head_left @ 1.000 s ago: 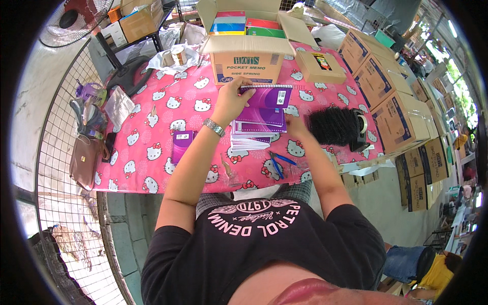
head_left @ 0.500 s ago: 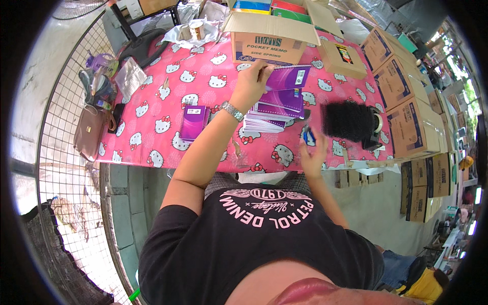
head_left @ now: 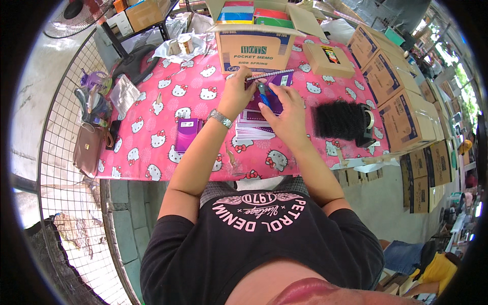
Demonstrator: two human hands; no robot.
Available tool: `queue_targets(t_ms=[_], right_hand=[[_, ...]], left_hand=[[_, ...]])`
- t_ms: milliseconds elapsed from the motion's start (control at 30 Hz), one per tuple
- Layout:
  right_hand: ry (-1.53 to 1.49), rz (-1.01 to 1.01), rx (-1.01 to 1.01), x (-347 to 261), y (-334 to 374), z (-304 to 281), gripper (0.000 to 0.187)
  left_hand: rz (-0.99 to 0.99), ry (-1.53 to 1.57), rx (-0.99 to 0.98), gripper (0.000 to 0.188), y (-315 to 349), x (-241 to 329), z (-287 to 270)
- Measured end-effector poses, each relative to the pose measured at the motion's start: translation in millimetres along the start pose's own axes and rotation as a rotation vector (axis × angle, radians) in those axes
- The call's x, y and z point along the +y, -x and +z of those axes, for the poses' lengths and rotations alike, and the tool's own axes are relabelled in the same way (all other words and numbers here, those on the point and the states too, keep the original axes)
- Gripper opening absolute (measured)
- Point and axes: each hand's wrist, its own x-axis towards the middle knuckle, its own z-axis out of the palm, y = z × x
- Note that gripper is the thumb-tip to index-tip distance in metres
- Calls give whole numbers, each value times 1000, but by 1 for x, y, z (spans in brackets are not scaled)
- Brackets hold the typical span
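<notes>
My left hand [head_left: 239,92] is closed on a purple notebook, tipped so its spiral-bound edge [head_left: 277,74] faces up. My right hand [head_left: 288,109] grips a small blue-handled tool [head_left: 263,95] that looks like pliers, its tip close to the notebook's left end by my left fingers. The jaws are too small to make out clearly. Beneath both hands lies a fanned stack of purple notebooks [head_left: 253,132], white page edges toward me. Left of my left forearm, more purple notebooks [head_left: 186,133] rest in a small pile.
An open carton [head_left: 254,48] of colourful notebooks stands behind my hands, with a flat brown box [head_left: 329,60] to its right. Black coils [head_left: 335,120] lie beside a tape dispenser [head_left: 367,133]. Cartons [head_left: 406,117] line the right side; a brown bag [head_left: 87,147] sits at the left edge.
My right hand has come up and left from the table's front, bringing the blue-handled tool to the notebook. My left hand has tilted the notebook so its spiral edge shows.
</notes>
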Motion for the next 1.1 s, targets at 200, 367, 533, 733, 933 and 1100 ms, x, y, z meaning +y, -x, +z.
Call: queue_targets(t_ms=[200, 367, 533, 733, 933, 1100], right_hand=[[117, -77, -55, -2, -4, 0, 50], [-68, 28, -124, -5, -3, -6, 43], [-1192, 818, -513, 5, -11, -26, 36], [-715, 426, -203, 8, 24, -26, 36], [-39, 512, -305, 129, 141, -13, 45], [237, 361, -482, 146, 163, 15, 45]], left_hand=[[20, 112, 61, 20, 8, -10, 4], [85, -56, 94, 18, 16, -5, -2], [468, -356, 237, 24, 26, 10, -12], [682, -483, 290, 30, 37, 15, -47], [186, -911, 109, 13, 42, 4, -136], [-328, -1186, -357, 25, 62, -97, -127]])
